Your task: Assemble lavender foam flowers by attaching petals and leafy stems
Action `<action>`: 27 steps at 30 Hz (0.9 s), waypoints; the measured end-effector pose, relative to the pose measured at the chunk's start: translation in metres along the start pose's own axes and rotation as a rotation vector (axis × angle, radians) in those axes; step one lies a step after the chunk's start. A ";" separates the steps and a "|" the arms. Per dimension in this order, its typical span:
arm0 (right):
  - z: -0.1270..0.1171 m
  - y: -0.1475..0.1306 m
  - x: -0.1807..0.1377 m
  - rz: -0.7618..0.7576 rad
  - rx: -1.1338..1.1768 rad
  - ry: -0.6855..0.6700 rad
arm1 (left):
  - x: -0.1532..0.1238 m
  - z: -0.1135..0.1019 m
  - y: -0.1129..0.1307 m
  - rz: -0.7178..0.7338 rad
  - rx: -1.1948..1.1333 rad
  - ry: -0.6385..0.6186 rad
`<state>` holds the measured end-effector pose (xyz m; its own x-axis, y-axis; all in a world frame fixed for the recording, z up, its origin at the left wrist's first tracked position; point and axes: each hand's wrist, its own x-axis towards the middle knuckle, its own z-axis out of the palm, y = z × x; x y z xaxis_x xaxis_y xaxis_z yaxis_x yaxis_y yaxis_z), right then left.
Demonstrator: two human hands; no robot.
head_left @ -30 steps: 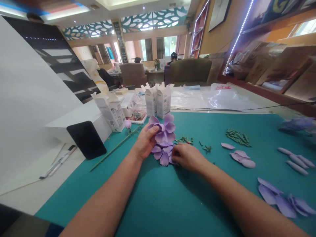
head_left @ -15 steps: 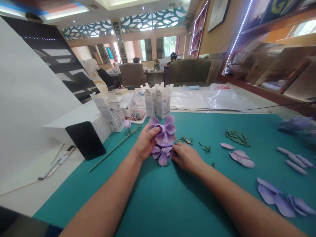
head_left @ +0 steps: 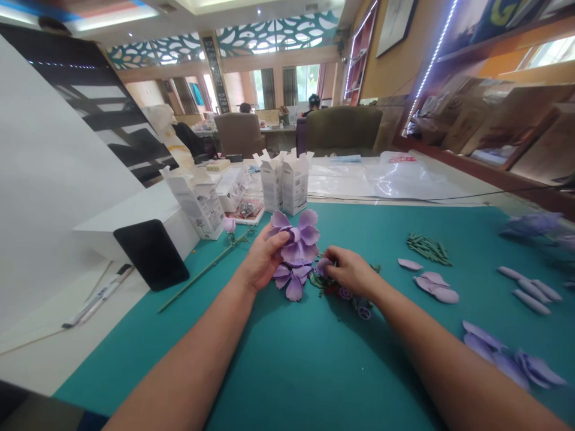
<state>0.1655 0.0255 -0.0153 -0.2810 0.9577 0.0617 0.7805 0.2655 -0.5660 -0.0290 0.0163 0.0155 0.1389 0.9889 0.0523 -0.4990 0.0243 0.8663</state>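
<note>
My left hand (head_left: pixel 264 254) is closed around a lilac artificial flower head (head_left: pixel 300 236), its thumb on the petals near the middle. Just below it, a second lilac petal piece (head_left: pixel 294 282) shows against the mat; whether the two are joined I cannot tell. My right hand (head_left: pixel 353 270) pinches a small lilac petal-like piece (head_left: pixel 322 266) at the fingertips, to the right of the flower head. Under and beside that hand are small green parts, a bit of red, and round purple pieces (head_left: pixel 364 311), partly hidden by the fingers and wrist.
On the green mat (head_left: pixel 278 371), right, are green sticks (head_left: pixel 427 248), pale petals (head_left: pixel 435 287) and larger purple petals (head_left: pixel 498 353). A green stem (head_left: pixel 202 275) with a pink bud, a black tablet (head_left: pixel 151 254) and a white carton (head_left: pixel 197 206) stand left. Two cartons (head_left: pixel 295 185) stand behind the flower.
My right hand has moved up and right, away from the lower petals, and now pinches a small lilac piece. Round purple pieces now show beneath it. My left hand still holds the flower head.
</note>
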 end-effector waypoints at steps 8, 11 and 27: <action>-0.012 0.004 0.003 0.041 0.089 0.063 | 0.000 -0.002 -0.001 -0.006 0.016 -0.022; -0.022 0.010 0.004 0.019 0.159 0.102 | -0.001 0.000 -0.001 -0.007 0.041 -0.052; -0.076 -0.006 -0.015 -0.085 0.421 0.398 | -0.007 0.001 -0.005 -0.055 0.533 -0.170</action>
<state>0.2076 0.0178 0.0491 -0.0383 0.9245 0.3793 0.4523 0.3545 -0.8184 -0.0267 0.0088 0.0116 0.3102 0.9498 0.0413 0.0081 -0.0461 0.9989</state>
